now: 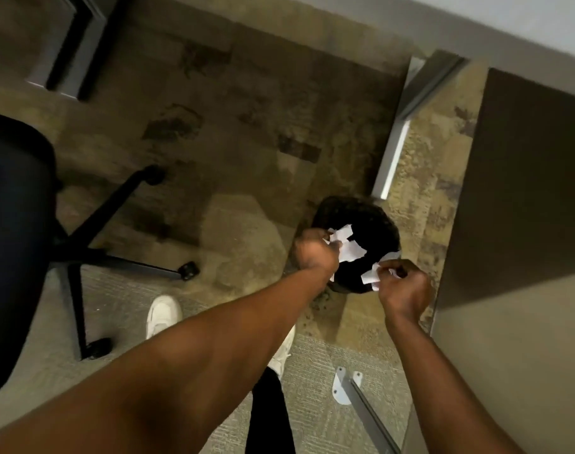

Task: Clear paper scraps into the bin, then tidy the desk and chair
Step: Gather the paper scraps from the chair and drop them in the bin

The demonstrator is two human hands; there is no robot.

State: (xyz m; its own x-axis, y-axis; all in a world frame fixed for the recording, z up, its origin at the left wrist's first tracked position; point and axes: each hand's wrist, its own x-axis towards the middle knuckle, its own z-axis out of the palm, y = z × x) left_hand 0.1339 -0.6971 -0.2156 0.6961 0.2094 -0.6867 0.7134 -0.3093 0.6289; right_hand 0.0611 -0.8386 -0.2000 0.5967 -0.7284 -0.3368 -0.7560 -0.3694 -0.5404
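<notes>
head view: the paper scraps (346, 245) sit bunched at the fingertips of both hands, directly above the dark mouth of the bin (371, 224), which stands on the carpet (246, 126) beside a grey desk leg (394, 149). the left hand (315, 253) is curled closed around a small cluster of white pieces that stick out toward the right, over the bin's near-left rim. the right hand (402, 286) pinches another few scraps between thumb and fingers, holding them over the bin's near-right edge. the two bunches lie close together, with the bin opening straight below and just beyond them, so the drop line runs down and a little forward from each grip. both hands look about equally near the opening; the left one sits slightly further over it. judging from this, letting go should send most pieces inside, though light scraps near the rim could flutter onto the carpet. the desk (525, 208) fills the right side, its surface well above the bin. the black chair (14, 224) stands off to the left, well apart, its wheeled base splayed across the floor. a white shoe (163, 314) is planted between chair and bin.
</notes>
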